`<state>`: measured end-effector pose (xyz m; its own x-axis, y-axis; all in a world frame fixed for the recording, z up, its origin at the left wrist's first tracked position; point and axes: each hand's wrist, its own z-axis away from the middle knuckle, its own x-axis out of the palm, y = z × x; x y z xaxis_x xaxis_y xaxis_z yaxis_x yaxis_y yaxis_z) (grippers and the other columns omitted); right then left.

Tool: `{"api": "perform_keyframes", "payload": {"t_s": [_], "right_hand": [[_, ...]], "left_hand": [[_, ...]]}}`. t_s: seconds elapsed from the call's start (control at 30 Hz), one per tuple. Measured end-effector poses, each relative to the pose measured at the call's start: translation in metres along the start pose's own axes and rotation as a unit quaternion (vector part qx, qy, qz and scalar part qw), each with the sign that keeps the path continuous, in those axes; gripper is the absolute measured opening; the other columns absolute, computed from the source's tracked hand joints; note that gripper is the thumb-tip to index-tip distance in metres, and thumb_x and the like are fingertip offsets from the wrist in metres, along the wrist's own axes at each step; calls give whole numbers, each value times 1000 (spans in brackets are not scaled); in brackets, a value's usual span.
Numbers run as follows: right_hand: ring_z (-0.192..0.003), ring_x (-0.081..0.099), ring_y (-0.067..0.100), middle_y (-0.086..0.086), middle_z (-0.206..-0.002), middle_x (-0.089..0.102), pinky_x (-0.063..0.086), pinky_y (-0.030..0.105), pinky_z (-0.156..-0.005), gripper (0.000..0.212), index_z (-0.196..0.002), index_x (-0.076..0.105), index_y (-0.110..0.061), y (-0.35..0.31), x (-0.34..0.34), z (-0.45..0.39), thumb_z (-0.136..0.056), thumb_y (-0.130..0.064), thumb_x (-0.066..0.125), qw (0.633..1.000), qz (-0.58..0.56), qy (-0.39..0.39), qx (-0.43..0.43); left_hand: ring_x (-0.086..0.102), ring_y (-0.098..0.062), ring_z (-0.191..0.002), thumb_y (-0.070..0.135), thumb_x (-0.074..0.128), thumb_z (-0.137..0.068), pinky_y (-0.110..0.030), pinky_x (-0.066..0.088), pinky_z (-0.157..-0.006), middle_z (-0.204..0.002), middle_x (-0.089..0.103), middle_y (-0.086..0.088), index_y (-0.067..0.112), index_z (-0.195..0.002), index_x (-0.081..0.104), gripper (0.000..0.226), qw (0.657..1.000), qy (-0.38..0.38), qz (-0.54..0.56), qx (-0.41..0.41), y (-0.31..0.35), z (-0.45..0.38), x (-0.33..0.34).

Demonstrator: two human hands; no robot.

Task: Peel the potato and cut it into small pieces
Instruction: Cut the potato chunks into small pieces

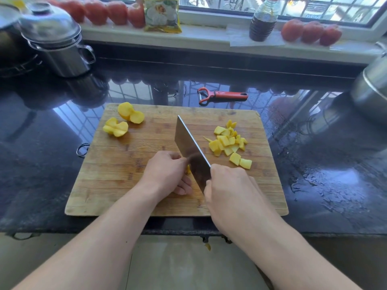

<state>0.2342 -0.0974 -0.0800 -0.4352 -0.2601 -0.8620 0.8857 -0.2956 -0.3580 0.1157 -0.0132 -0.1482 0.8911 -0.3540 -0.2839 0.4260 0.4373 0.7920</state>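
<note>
A wooden cutting board point(117, 174) lies on the dark counter. My right hand point(230, 191) grips the handle of a cleaver point(189, 145), whose blade stands edge-down on the board. My left hand point(167, 170) presses a yellow potato piece point(188, 169) against the blade's left side; the piece is mostly hidden under my fingers. A heap of small cut potato pieces point(229, 143) lies right of the blade. Two larger peeled potato chunks point(130, 113) point(115, 127) sit at the board's far left.
A red peeler point(222, 95) lies on the counter behind the board. Steel pots stand at the far left point(60, 42) and far right point(370, 88). The windowsill holds tomatoes point(310, 32), a dark sauce bottle point(263, 21) and a yellow packet point(162, 13). Water wets the counter at right.
</note>
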Motion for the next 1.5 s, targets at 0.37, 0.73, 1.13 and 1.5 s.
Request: {"api": "perform_keyframes", "payload": {"t_s": [0.37,0.73,1.13,1.5], "right_hand": [[-83,44,29,0,-81,41,38,34,-70,9,-89,44,-22,-6,15,-39,-97,-22,48,997,-53,39,-37],[-56,64,28,1,-68,61,57,43,-57,24,-73,48,-20,61,-8,-23,-95,-28,47,985,-98,137,-47],[-75,52,27,-2,-75,53,41,33,-61,23,-75,50,-24,47,-7,-40,-98,-28,49,995,-48,42,-79],[-54,43,21,1,-93,53,32,29,-41,40,-92,61,-18,106,-26,-35,-58,-2,76,929,181,163,-278]], "left_hand": [[71,-21,-52,22,57,-102,-30,59,-51,-63,74,-10,6,-101,73,22,1000,3,3,9,-1,1,0],[70,-25,-57,26,50,-110,-30,58,-54,-72,76,-13,4,-99,70,31,1000,28,13,2,-5,10,-3],[69,-27,-68,10,53,-105,-38,59,-66,-90,72,-16,3,-105,65,13,974,154,139,-97,-16,61,-36],[64,-3,-85,-1,55,-98,-13,47,-72,-89,73,13,21,-95,75,30,929,249,-94,256,49,86,-14]]}}
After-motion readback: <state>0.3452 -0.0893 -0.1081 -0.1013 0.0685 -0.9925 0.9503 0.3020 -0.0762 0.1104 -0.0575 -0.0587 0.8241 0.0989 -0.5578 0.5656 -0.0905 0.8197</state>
